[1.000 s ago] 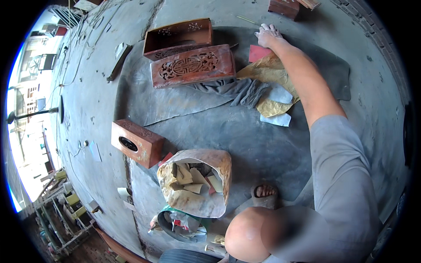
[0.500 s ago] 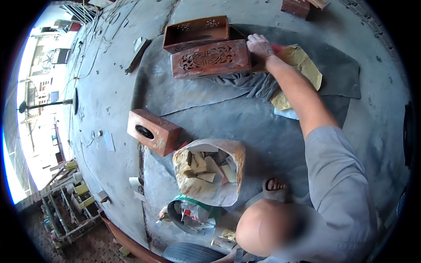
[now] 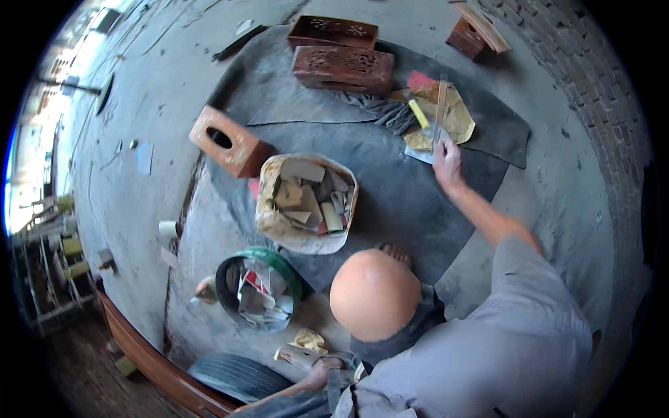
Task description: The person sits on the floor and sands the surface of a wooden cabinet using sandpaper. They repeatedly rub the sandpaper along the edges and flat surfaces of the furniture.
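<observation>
Pinching a wooden strip (image 3: 441, 108) in right hand (image 3: 447, 161) over tan paper (image 3: 458, 120), toward right edge of mat (image 3: 397, 171); seemingly carrying, calling for steady grip.

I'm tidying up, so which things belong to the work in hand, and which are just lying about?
Likely in use:
thin strip, seemingly in the right hand
yellow stick
tan sheet
carved box

Apparently lying about:
black tyre
pale blue scrap
white roll
</observation>
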Motion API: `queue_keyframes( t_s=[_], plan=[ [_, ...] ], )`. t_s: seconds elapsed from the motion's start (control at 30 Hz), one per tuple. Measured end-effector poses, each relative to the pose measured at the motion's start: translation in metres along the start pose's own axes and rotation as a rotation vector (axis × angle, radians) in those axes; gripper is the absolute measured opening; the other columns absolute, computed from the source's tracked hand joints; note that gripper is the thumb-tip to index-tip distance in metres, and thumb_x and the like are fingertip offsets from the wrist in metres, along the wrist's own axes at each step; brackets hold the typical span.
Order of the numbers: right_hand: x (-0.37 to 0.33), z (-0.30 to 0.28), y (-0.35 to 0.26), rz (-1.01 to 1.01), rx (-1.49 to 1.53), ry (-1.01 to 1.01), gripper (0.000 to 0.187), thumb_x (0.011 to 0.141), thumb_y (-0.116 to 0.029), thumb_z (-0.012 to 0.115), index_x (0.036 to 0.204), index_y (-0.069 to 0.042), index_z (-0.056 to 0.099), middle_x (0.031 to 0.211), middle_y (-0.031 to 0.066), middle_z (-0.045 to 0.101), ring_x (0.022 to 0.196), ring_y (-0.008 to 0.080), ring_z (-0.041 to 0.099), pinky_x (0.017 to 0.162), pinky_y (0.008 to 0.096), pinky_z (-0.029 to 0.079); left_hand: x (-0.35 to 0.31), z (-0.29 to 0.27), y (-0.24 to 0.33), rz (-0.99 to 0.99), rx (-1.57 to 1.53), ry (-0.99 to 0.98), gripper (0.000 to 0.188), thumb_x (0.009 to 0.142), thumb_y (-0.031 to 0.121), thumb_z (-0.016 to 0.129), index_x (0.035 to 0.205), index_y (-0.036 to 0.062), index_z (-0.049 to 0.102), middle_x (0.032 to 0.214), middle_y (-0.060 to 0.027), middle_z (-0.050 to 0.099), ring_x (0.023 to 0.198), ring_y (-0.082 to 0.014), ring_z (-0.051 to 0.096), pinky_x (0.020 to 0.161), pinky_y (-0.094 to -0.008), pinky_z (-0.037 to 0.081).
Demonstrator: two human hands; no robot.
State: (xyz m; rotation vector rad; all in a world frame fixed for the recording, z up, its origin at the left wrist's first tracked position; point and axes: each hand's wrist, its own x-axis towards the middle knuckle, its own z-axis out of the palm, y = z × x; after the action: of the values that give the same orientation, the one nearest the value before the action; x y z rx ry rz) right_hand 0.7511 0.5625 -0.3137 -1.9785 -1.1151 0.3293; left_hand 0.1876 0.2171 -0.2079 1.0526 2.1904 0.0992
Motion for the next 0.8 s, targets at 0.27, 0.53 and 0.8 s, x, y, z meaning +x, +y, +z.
queue_keyframes(
  t_s=[0.27, 0.53, 0.8],
  plan=[
    [-0.132, -0.006, -0.218, -0.267, 0.223, -0.521, 0.017, 0.098, -0.004, 0.051, 0.111, 0.000, 0.062, 0.096, 0.0102, 0.064, 0.090, 0.0213, 0.063, 0.084, 0.0319, 0.050, -0.182, -0.030, -0.176, -0.067, -0.004, 0.679, 0.042, 0.097, 0.010, 0.059, 0.138, 0.0013, 0.057, 0.138, -0.0181, 0.058, 0.133, -0.0358, 0.049, 0.112, -0.0478, 0.039],
    [-0.144, 0.024, -0.402, -1.117, 0.042, -1.172, 0.013, 0.098, 0.000, 0.054, 0.101, 0.002, 0.066, 0.089, 0.0107, 0.060, 0.083, 0.0200, 0.061, 0.080, 0.0305, 0.049, -0.240, -0.091, -0.316, -0.317, 0.278, 1.021, 0.048, 0.098, 0.013, 0.059, 0.143, -0.0006, 0.050, 0.150, -0.0223, 0.047, 0.142, -0.0399, 0.039, 0.117, -0.0511, 0.030],
    [-0.311, 0.129, -0.538, -1.422, -0.157, -1.493, 0.022, 0.096, -0.016, 0.065, 0.090, 0.005, 0.065, 0.077, 0.0150, 0.057, 0.070, 0.0217, 0.053, 0.067, 0.0358, 0.045, -0.211, -0.066, -0.322, -0.262, 0.065, 0.968, 0.059, 0.104, 0.037, 0.053, 0.146, -0.0035, 0.049, 0.152, -0.0250, 0.045, 0.143, -0.0418, 0.040, 0.119, -0.0531, 0.028]
  ],
)
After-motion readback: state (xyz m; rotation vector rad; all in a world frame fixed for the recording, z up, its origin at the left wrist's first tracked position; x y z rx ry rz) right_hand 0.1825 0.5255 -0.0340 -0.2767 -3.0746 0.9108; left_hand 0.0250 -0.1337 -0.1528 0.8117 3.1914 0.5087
